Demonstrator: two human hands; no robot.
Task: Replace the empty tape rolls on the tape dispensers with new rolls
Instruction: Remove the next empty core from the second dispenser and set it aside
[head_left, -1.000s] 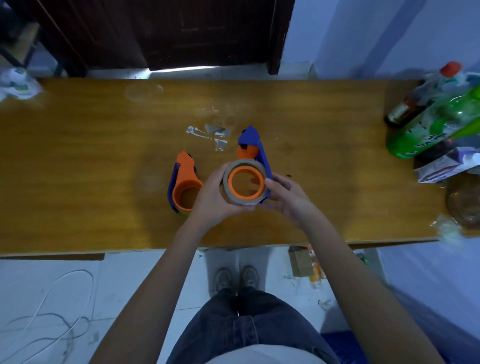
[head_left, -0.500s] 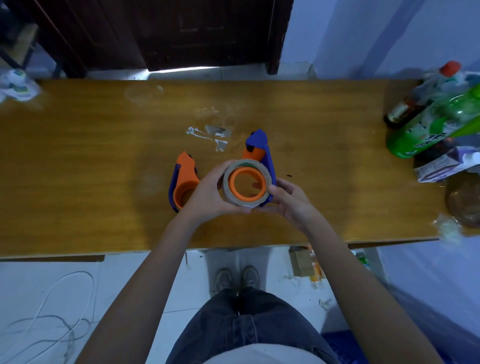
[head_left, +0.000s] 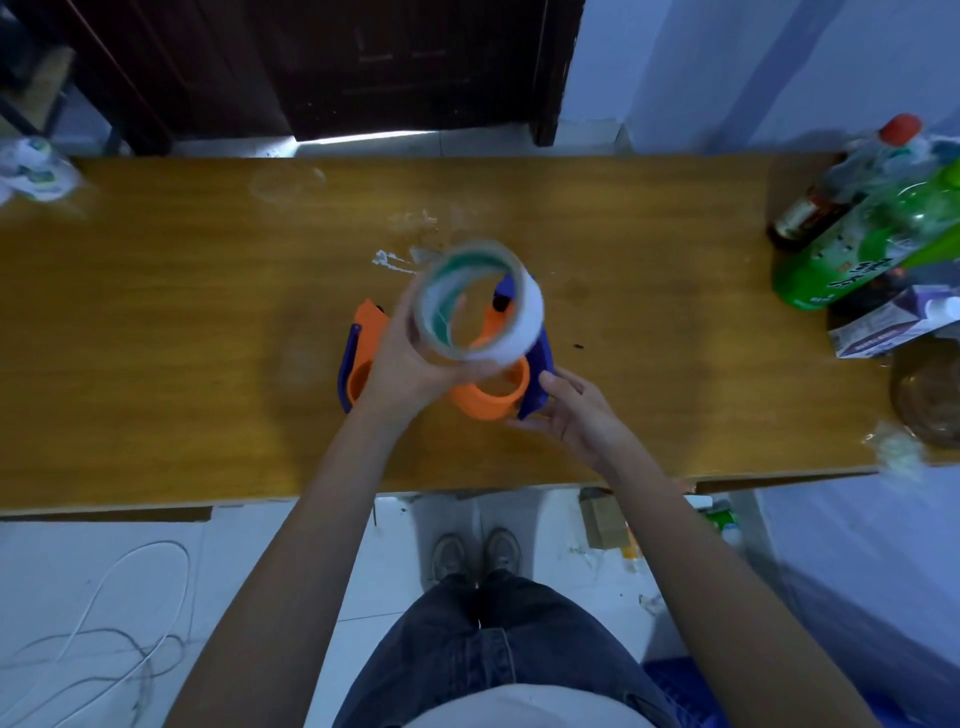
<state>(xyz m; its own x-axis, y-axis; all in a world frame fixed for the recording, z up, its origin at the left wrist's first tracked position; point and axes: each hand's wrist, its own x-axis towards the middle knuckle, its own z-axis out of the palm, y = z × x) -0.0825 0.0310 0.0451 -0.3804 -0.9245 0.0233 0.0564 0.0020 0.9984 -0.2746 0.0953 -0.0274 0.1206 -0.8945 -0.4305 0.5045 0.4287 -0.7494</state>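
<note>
My left hand (head_left: 410, 358) grips a tape roll (head_left: 480, 301), lifted and tilted above the wooden table (head_left: 156, 338); the roll is motion-blurred, with a pale outside and a greenish inner core. Below it my right hand (head_left: 576, 415) holds a blue and orange tape dispenser (head_left: 493, 397) by its blue side, its bare orange hub facing up. A second blue and orange dispenser (head_left: 361, 358) lies on the table just left of my left hand, partly hidden by it.
Bottles (head_left: 857, 234), a carton (head_left: 893, 322) and a round glass lid (head_left: 930, 395) crowd the table's right end. A crumpled white wrapper (head_left: 31, 169) sits at the far left corner. Torn white tape scraps (head_left: 389, 258) stick to the table behind the roll. Cables (head_left: 104, 649) lie on the floor.
My left hand has pulled the roll up off the orange hub and tilted it. The right hand still holds the dispenser, whose hub now shows bare.
</note>
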